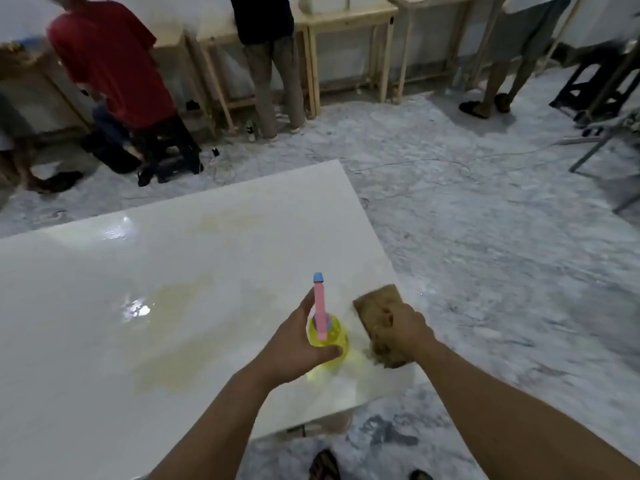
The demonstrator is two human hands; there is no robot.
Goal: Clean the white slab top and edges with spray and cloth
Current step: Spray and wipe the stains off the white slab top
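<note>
**Two hands loaded, slab wet**

Both hands are busy near the right edge of the glossy white slab (104, 306). The left hand (298, 344) wraps the yellow plastic spray bottle with pink trigger head (327, 332), light but probably slick; hold the neck. The right hand (407, 329), knuckles up, presses and grips the soft brown cloth pad (375, 303) flat against the slab.

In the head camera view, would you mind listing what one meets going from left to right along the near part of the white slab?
Yellowish wet patch → left hand gripping the yellow spray bottle → right hand on the brown cloth → slab right edge → marbled floor.
</note>
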